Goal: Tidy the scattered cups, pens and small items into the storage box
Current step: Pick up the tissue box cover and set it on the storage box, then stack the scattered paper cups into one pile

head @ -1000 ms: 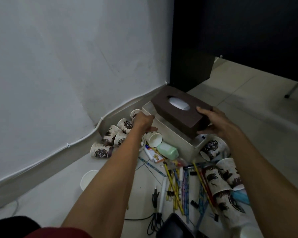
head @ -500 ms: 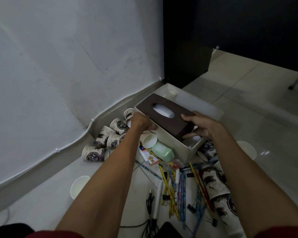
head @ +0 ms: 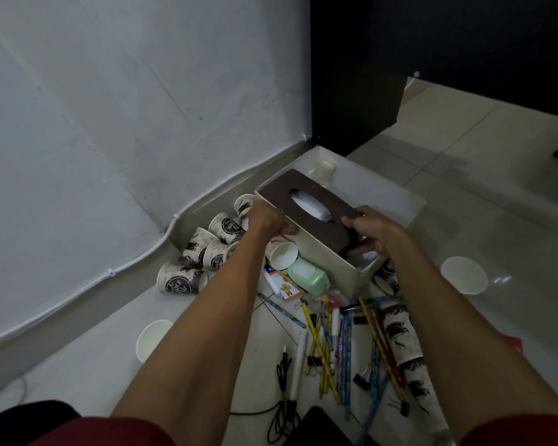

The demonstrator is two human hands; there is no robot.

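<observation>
A brown tissue box (head: pixel 306 207) with an oval slot lies sunk into the near left part of the white storage box (head: pixel 397 201). My right hand (head: pixel 369 231) grips its near right end, fingers curled under the edge. My left hand (head: pixel 266 220) rests on the storage box's left rim, against the tissue box's near left corner. Several printed paper cups (head: pixel 203 249) lie tipped over on the floor to the left. Pens and pencils (head: pixel 332 342) lie scattered in front of the box, beside a green pouch (head: pixel 308 278).
White lids (head: pixel 463 275) (head: pixel 150 339) lie on the floor right and left. A black cable (head: pixel 284 397) and binder clips sit among the pencils. More stacked cups (head: pixel 403 349) lie at the right. A wall with a white cord runs along the left; a dark cabinet stands behind.
The tissue box has come down from above the storage box into it, and moved left. My right hand followed it down; my left hand stayed at the box's left rim.
</observation>
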